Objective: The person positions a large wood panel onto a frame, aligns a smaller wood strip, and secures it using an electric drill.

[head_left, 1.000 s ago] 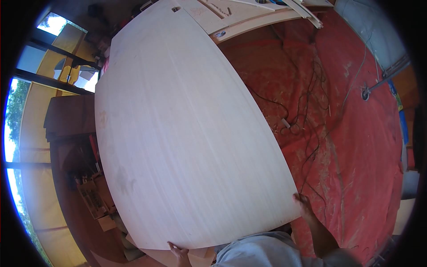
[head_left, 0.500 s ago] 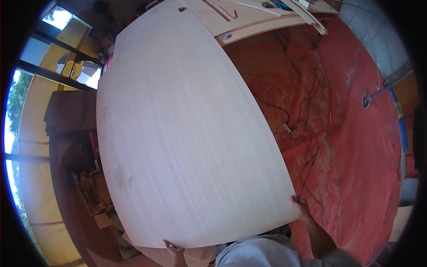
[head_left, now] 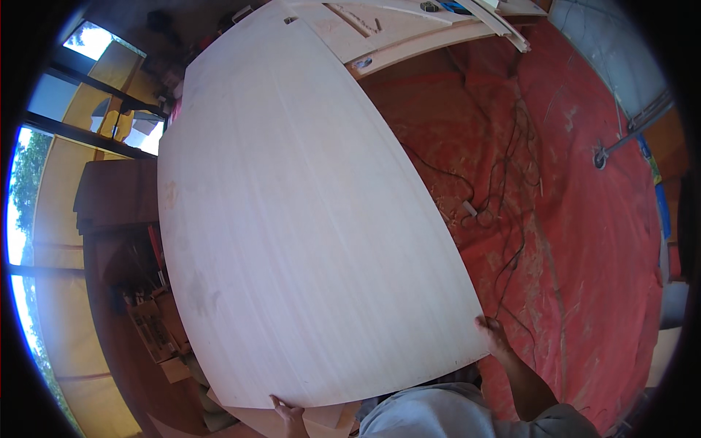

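Observation:
A large pale plywood sheet [head_left: 299, 219] fills the middle of the view, its near edge close to my body. My left hand [head_left: 288, 410] grips that near edge toward its left part, thumb on top and the other fingers hidden underneath. At the near right corner, my right hand [head_left: 492, 334] is closed around the side edge, thumb over the top face. The far end of the sheet reaches a light wooden workbench [head_left: 416, 42], where it appears to rest or overlap; the contact itself is hidden.
Red sheeting [head_left: 584, 241] covers the floor on the right, with a dark cable [head_left: 504, 175] lying loosely across it. Thin wooden strips [head_left: 504, 28] jut from the bench. Cardboard boxes [head_left: 157, 328] sit left below the sheet. A metal pole [head_left: 635, 128] stands at far right.
The view has shifted slightly, so the sheet's far end sits a little farther left and higher. Both hands keep their hold at the same places on the sheet.

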{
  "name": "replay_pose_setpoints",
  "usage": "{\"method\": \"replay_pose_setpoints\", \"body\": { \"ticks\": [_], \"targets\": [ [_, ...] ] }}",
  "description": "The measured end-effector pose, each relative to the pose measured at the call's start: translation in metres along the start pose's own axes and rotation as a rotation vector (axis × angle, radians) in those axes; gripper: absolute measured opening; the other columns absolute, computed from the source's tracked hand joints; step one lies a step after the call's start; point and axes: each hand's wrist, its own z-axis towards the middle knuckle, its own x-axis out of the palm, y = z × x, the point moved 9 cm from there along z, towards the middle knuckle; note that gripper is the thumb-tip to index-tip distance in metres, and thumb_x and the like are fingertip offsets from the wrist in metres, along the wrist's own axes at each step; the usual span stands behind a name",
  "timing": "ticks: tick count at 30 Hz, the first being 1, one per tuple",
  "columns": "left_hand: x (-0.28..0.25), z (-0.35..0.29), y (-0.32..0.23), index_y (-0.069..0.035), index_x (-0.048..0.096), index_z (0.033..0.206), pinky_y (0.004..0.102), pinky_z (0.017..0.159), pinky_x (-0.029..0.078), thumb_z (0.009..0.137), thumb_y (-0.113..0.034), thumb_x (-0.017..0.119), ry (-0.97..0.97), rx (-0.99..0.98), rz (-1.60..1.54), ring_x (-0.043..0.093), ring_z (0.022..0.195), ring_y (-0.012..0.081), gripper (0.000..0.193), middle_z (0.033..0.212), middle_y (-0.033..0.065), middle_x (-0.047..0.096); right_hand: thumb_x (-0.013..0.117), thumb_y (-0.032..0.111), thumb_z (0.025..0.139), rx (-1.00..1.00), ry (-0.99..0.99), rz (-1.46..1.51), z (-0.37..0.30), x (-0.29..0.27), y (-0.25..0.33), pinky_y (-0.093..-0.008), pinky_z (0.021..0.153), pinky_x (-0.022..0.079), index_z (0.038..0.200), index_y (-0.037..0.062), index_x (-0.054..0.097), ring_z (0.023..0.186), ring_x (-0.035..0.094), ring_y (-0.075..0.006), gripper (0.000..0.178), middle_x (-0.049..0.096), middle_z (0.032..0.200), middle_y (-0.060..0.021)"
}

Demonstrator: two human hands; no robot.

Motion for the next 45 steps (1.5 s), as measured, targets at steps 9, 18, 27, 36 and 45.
{"method": "replay_pose_setpoints", "body": {
  "ticks": [9,18,27,36,45],
  "targets": [
    [0.004,-0.002,0.003,-0.023,0.061,0.148,0.0554,0.122,0.037,0.09,-0.065,0.075,-0.005,-0.008,0.025,0.047,0.146,0.0296,0.073,0.159,-0.0002,0.054,0.065,0.04,0.106,-0.043,0.008,-0.079,0.01,-0.012,-0.018,-0.0303,0.069,0.043,0.087,0.0103,0.06,0.079,0.05,-0.0072,0.036,0.052,0.081,0.0058],
    [0.012,0.0,0.005,-0.024,0.065,0.143,0.0562,0.118,0.042,0.092,-0.063,0.072,0.062,0.003,-0.035,0.053,0.141,0.0297,0.065,0.153,-0.0007,0.059,0.065,0.037,0.103,-0.666,0.046,-0.831,0.015,-0.022,-0.039,-0.0455,0.079,0.055,0.109,0.0034,0.063,0.088,0.068,-0.0356,0.034,0.067,0.097,-0.0198],
    [0.014,-0.003,0.013,-0.021,0.061,0.148,0.054,0.121,0.039,0.091,-0.062,0.074,0.041,0.003,-0.002,0.048,0.144,0.0299,0.071,0.159,0.0008,0.054,0.06,0.045,0.105,-0.175,-0.052,-0.559,-0.001,-0.035,-0.033,-0.0505,0.082,0.054,0.114,0.0037,0.065,0.098,0.07,-0.0443,0.043,0.071,0.103,-0.0234],
    [0.013,0.0,0.014,-0.021,0.06,0.149,0.0571,0.124,0.033,0.088,-0.065,0.075,-0.012,0.035,0.027,0.045,0.146,0.0308,0.077,0.162,0.0025,0.051,0.062,0.041,0.106,-0.224,-0.17,-0.469,-0.006,-0.029,-0.022,-0.0439,0.075,0.053,0.103,0.0028,0.065,0.083,0.069,-0.0325,0.038,0.067,0.087,-0.0185],
    [0.028,0.005,0.005,-0.022,0.057,0.152,0.0588,0.124,0.032,0.091,-0.066,0.071,-0.017,0.026,0.043,0.044,0.148,0.0321,0.077,0.163,0.0032,0.05,0.061,0.038,0.107,-0.314,-0.152,-0.498,0.01,-0.024,-0.018,-0.046,0.076,0.053,0.106,0.0028,0.065,0.086,0.068,-0.0392,0.036,0.067,0.091,-0.0196]
  ]
}}
